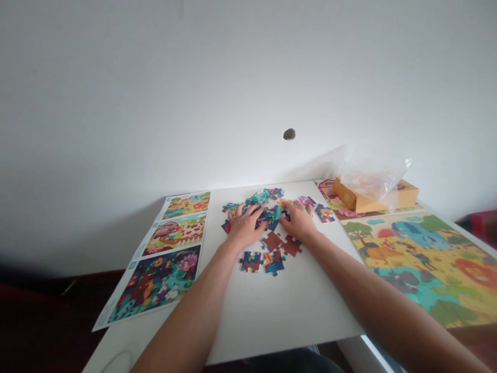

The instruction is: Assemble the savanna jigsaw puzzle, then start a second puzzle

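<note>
A heap of loose jigsaw pieces [267, 204] lies in the middle of a white board [272, 305] on the table. My left hand [245, 224] lies palm down on the left part of the heap, fingers spread. My right hand [298, 219] lies flat on the right part, fingers stretched over the pieces. Neither hand grips anything. A few separate pieces [272, 254] in red-brown and blue rest just in front of my hands.
A reference sheet [163, 256] with three printed pictures lies at the left. A finished animal puzzle [427, 259] covers the right side. Behind it stands an orange box [365, 199] with a clear plastic bag [373, 173]. A white wall rises behind.
</note>
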The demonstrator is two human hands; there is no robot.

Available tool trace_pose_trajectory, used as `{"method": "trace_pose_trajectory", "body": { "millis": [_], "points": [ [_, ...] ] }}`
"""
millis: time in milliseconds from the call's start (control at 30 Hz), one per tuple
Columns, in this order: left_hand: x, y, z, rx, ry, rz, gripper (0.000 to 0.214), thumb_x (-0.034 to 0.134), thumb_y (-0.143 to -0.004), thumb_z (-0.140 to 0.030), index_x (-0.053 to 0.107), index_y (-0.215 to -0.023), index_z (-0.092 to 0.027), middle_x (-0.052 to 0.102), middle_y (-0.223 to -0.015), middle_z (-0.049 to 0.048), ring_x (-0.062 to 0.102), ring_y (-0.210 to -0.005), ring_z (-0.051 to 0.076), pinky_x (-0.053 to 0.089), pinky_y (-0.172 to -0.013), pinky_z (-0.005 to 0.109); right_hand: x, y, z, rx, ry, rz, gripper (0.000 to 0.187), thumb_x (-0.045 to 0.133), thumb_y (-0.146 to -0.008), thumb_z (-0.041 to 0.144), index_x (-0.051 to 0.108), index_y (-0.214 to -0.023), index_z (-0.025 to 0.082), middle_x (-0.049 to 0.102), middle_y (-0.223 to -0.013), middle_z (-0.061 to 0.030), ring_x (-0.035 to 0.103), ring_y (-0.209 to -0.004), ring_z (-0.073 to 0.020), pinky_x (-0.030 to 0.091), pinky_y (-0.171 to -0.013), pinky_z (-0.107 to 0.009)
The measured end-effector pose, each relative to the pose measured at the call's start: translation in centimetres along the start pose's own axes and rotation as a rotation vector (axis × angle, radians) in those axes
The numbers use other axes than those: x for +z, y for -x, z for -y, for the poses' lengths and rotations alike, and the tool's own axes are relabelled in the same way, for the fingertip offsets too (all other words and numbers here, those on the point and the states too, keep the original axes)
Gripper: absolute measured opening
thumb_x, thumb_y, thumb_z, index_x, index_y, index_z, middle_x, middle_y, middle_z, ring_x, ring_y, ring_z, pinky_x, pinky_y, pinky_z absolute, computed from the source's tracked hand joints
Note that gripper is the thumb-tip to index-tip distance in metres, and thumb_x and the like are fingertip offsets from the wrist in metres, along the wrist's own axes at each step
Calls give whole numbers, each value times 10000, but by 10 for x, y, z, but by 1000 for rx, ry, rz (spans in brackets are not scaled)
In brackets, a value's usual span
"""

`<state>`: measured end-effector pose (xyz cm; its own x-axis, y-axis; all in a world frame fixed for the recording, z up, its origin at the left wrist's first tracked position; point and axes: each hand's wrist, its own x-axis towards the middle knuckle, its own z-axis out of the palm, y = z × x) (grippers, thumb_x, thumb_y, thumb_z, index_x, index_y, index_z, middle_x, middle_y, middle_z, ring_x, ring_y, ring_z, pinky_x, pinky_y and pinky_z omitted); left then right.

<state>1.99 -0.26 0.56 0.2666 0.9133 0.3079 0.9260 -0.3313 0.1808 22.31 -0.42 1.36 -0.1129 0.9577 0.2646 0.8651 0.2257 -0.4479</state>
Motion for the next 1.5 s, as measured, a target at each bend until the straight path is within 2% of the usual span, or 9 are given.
{"method": "trace_pose_trajectory", "body": {
  "millis": [233, 333, 567, 733, 867, 1100, 1267, 1367, 1500],
  "points": [
    [-5, 3, -5, 129, 40, 14, 414, 578, -899, -453, 605, -1311, -419, 479, -1496, -16, 332, -1358, 373, 217, -1103, 605, 4, 0, 0, -173, -143, 121, 748, 559, -824, 307, 294, -1518, 220, 576, -1403, -110, 310, -1439, -313, 61, -1129, -699],
    [-6, 2, -6, 130, 62, 42, 358, 590, -890, -478, 656, -1237, -418, 499, -1483, -31, 302, -1376, 383, 193, -1104, 625, 2, -2, -2, -98, -141, 74, 707, 475, -806, 183, 346, -1500, 226, 564, -1419, -98, 309, -1445, -297, 71, -1145, -677],
    [-4, -1, -2, -33, 45, -71, 254, 627, -843, -443, 738, -1019, -297, 607, -1344, 23, 376, -1308, 371, 261, -1084, 601, -6, -4, -8, 123, -96, -17, 588, 409, -756, 89, 582, -1309, 188, 722, -1163, -88, 519, -1260, -286, 115, -1145, -635],
    [-5, 1, -4, 59, 54, -54, 382, 625, -848, -449, 682, -1206, -330, 551, -1424, 14, 370, -1307, 367, 272, -1079, 580, -2, -6, -10, 83, -119, -39, 572, 431, -718, 62, 634, -1231, 214, 756, -1072, -37, 555, -1202, -245, 203, -1146, -520],
    [-2, 2, -5, 154, 60, 8, 352, 605, -878, -448, 670, -1219, -391, 513, -1472, -24, 345, -1336, 377, 251, -1068, 600, 2, -8, -8, 28, -124, -36, 545, 449, -717, 54, 653, -1195, 220, 757, -1057, -23, 573, -1178, -228, 273, -1123, -453],
    [2, 0, -5, 88, 57, -11, 333, 594, -882, -440, 675, -1202, -391, 576, -1401, -16, 380, -1318, 360, 262, -1069, 584, 4, -5, -5, -62, -88, -24, 437, 476, -824, 127, 662, -1205, 228, 703, -1200, -65, 543, -1225, -243, 262, -1141, -488],
    [0, -2, -4, -70, 23, -50, 300, 581, -870, -444, 701, -1116, -318, 588, -1369, 24, 403, -1284, 362, 295, -1066, 583, 9, -6, -8, -119, 0, 53, 373, 529, -898, 299, 643, -1254, 290, 544, -1435, -62, 387, -1366, -309, 143, -1136, -650],
    [1, -4, -1, -145, 9, -67, 290, 572, -865, -407, 679, -1105, -284, 537, -1432, 41, 396, -1293, 369, 283, -1077, 607, 10, -7, -7, -104, -10, 46, 295, 514, -930, 369, 699, -1144, 287, 616, -1332, -63, 461, -1287, -299, 135, -1136, -637],
    [4, -4, -1, -83, 25, 15, 466, 482, -901, -338, 515, -1366, -345, 447, -1525, 22, 309, -1377, 384, 170, -1102, 686, 7, -6, -5, -91, -24, 2, 259, 502, -929, 334, 739, -1003, 260, 694, -1139, -61, 526, -1167, -277, 202, -1123, -553]
  ]
}}
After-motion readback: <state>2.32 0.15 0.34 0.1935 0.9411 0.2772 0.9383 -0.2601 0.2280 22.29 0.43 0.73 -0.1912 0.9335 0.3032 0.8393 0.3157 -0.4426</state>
